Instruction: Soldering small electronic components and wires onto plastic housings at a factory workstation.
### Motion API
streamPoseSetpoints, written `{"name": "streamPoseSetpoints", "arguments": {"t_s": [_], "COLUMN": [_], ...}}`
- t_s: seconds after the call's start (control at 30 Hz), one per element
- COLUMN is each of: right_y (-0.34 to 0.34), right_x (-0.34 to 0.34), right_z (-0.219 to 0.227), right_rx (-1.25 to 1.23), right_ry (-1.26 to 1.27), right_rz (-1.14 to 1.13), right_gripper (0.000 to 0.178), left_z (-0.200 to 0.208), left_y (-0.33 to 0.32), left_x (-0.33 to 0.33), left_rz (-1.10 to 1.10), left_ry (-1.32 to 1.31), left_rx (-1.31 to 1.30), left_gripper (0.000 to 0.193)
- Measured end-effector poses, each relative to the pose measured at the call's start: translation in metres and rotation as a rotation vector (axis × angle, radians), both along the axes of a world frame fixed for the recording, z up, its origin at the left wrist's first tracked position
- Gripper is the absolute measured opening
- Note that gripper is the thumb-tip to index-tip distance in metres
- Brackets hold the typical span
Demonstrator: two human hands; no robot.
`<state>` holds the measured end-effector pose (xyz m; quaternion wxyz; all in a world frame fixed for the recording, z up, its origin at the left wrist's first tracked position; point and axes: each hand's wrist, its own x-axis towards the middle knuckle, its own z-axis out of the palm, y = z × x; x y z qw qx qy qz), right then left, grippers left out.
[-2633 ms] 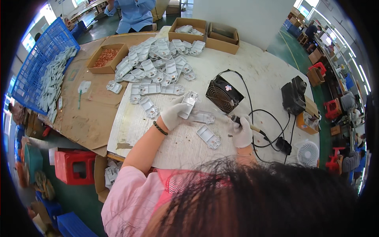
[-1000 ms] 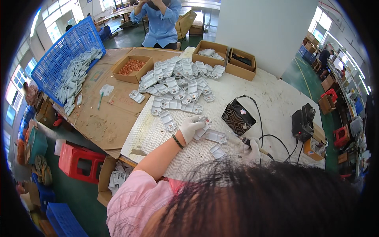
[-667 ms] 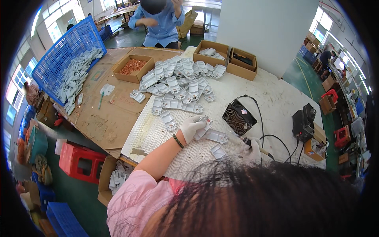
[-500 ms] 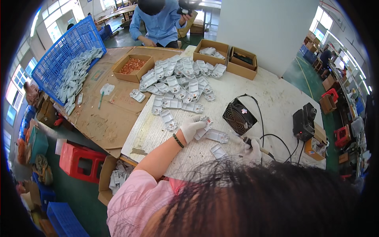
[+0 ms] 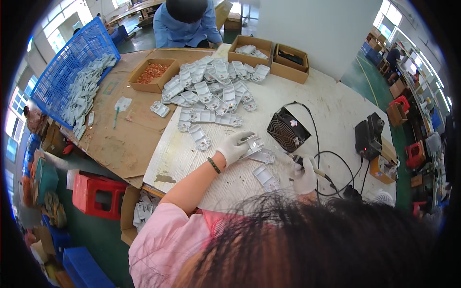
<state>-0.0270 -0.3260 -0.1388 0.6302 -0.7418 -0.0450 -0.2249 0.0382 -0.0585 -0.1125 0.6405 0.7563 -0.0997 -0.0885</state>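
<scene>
My left hand, in a white glove with a dark bead bracelet at the wrist, grips a pale grey plastic housing by its side, tilted above the table. Close beneath it lies another housing, partly covered. My right hand, gloved too, is closed round a soldering iron, its tip pointing left toward the held housing but apart from it. A loose open housing rests nearer to me, between the hands. Just beyond the iron stands a black fan; small parts inside the housings are too small to name.
Many housings form a pile at the far middle. Beyond are a carton of copper-coloured parts and cartons. A tipped blue crate stands left. Right, a black soldering station trails cables. A co-worker sits opposite.
My left hand has shifted its grip and turned the housing, fingers now more over its top. The co-worker's raised hand with a dark object has gone down. The view has tilted slightly.
</scene>
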Motion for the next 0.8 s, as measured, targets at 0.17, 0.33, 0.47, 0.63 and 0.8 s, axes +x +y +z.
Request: {"name": "streamPoseSetpoints", "arguments": {"t_s": [0.17, 0.33, 0.47, 0.63, 0.8], "right_y": [0.006, 0.014, 0.013, 0.013, 0.016], "right_x": [-0.009, -0.011, -0.012, -0.012, -0.011], "right_z": [0.013, 0.031, 0.029, 0.031, 0.033], "right_rx": [0.317, 0.424, 0.381, 0.307, 0.267], "right_ry": [0.202, 0.390, 0.405, 0.423, 0.424], "right_rz": [0.116, 0.171, 0.155, 0.141, 0.144], "right_gripper": [0.011, 0.013, 0.014, 0.014, 0.016], "left_z": [-0.004, -0.006, -0.007, -0.003, 0.001], "left_y": [-0.011, -0.009, -0.011, -0.010, -0.010], "left_x": [-0.004, -0.004, -0.004, -0.005, -0.006], "left_rz": [-0.008, -0.014, -0.020, -0.012, -0.008], "left_ry": [-0.227, -0.264, -0.248, -0.263, -0.238], "left_rx": [0.296, 0.295, 0.276, 0.278, 0.317], "left_gripper": [0.018, 0.014, 0.014, 0.014, 0.014]}}
